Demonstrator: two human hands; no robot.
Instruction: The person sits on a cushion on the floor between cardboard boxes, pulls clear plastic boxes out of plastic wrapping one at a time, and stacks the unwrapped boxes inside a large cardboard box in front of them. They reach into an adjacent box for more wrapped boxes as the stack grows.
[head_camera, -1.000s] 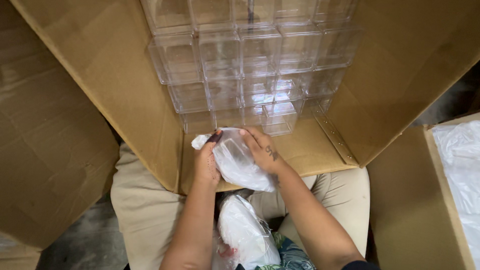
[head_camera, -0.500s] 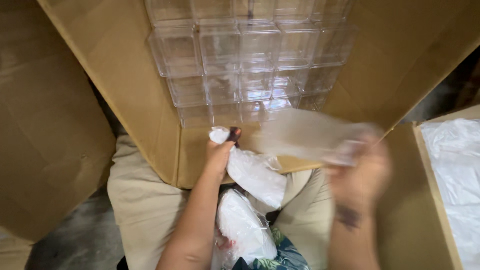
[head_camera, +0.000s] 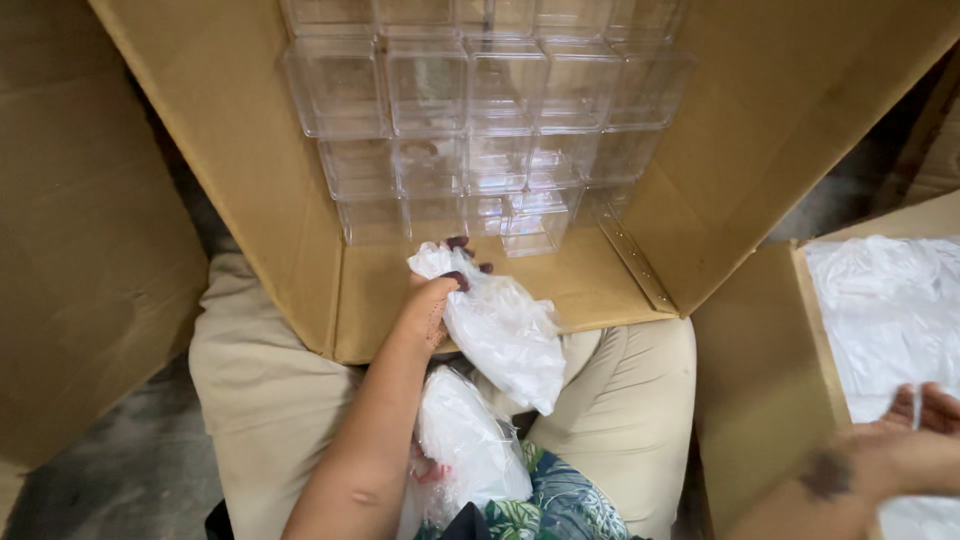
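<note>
Head view: left hand is clenched on the neck of a white bag at frame centre, which may slip into the lap, while right hand, lower right, grip unclear, rests on plastic in a side carton.

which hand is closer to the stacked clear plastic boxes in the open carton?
Left. The left hand holds a white bag just below the clear boxes; the right hand is far right, over white plastic in another carton.
</note>
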